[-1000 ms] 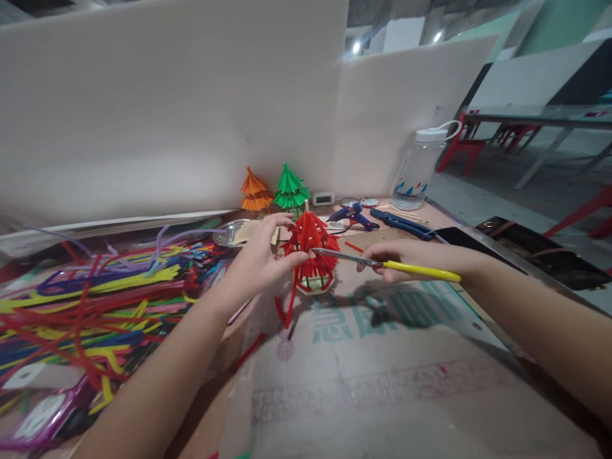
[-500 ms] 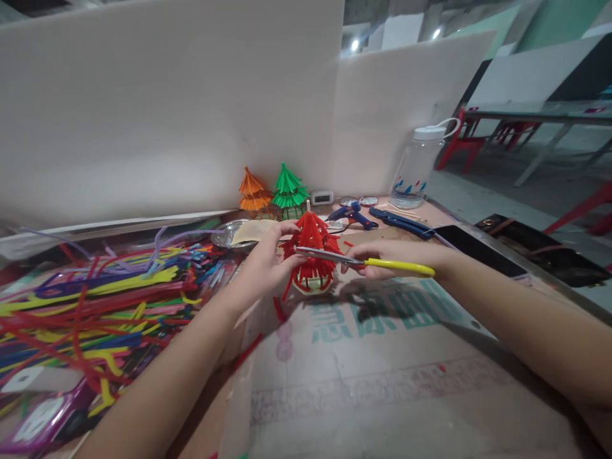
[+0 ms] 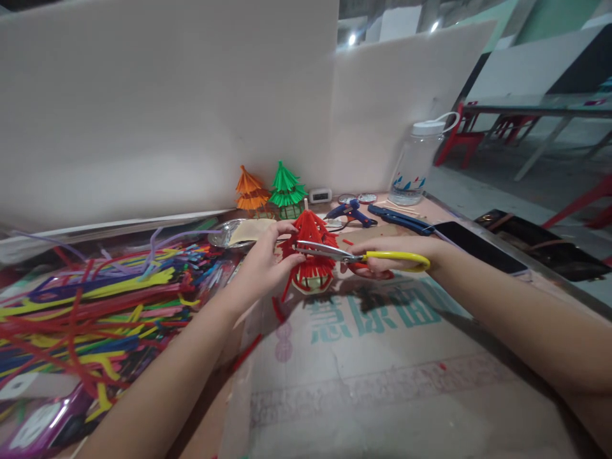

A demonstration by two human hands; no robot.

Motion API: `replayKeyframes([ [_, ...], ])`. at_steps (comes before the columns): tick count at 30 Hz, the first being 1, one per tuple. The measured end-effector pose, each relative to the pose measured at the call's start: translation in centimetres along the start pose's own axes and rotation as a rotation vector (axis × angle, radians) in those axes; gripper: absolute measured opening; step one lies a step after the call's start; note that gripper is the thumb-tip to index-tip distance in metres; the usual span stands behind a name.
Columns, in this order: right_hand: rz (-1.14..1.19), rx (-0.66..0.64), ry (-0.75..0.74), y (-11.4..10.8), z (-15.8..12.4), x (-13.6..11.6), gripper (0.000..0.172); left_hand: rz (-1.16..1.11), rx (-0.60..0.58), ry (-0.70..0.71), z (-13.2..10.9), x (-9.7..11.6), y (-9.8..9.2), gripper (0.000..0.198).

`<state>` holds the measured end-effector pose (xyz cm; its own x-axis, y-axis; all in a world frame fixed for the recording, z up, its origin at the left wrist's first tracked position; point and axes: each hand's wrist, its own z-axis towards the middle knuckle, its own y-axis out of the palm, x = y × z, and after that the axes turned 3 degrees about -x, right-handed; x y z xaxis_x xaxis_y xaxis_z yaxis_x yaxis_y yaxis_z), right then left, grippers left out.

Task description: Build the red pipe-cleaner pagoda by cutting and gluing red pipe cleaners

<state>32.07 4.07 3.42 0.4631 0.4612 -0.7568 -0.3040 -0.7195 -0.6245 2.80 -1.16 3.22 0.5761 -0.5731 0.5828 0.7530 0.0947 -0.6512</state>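
A small red tiered tower of pipe cleaners (image 3: 313, 223), with a stick poking from its top, stands upright on the cardboard sheet. My left hand (image 3: 277, 252) holds its left side, thumb and forefinger against the fringed tiers. In my right hand (image 3: 375, 255) is a pair of scissors (image 3: 351, 257) with a yellow handle loop; a red part shows beneath. The blades point left across the tower's fringe, close in front of my left thumb. Whether they touch the fringe I cannot tell. Behind stand an orange tower (image 3: 252, 191) and a green tower (image 3: 287, 191).
Many coloured pipe cleaners (image 3: 105, 287) lie heaped at left. Behind the tower are a foil dish (image 3: 222, 236), a glue gun (image 3: 351, 212) and a small digital clock (image 3: 320, 196). A blue-handled tool (image 3: 401, 220), phone (image 3: 480, 247) and water bottle (image 3: 412, 166) sit at right.
The scissors have turned in my right hand, so the yellow loop and a red part under it show more. My left hand keeps its place on the red tower. The view has shifted slightly.
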Motion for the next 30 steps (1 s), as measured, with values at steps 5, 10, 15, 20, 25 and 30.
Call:
replayKeyframes([
  [5, 0.180, -0.095, 0.009, -0.5, -0.6, -1.3, 0.034, -0.053, -0.006, 0.020, 0.0, -0.2, 0.2, 0.031],
  [10, 0.229, -0.118, -0.020, 0.0, -0.3, -1.5, 0.027, -0.051, -0.009, 0.043, -0.1, -0.2, 0.2, 0.030],
  [15, 0.048, -0.051, -0.032, -0.5, -0.3, -0.7, 0.039, -0.002, -0.005, 0.063, -0.1, 0.0, 0.1, 0.030],
  [20, -0.271, 0.012, -0.187, -1.7, -0.2, -1.8, 0.045, -0.010, -0.013, 0.090, -0.1, -0.2, 0.2, 0.029],
  [25, -0.323, -0.007, -0.291, -1.5, 0.2, -2.1, 0.044, -0.015, 0.006, 0.111, -0.1, -0.5, 0.3, 0.032],
  [30, -0.232, 0.016, -0.187, -0.8, 0.3, -1.2, 0.044, -0.047, 0.000, 0.110, -0.1, -0.6, 0.4, 0.030],
])
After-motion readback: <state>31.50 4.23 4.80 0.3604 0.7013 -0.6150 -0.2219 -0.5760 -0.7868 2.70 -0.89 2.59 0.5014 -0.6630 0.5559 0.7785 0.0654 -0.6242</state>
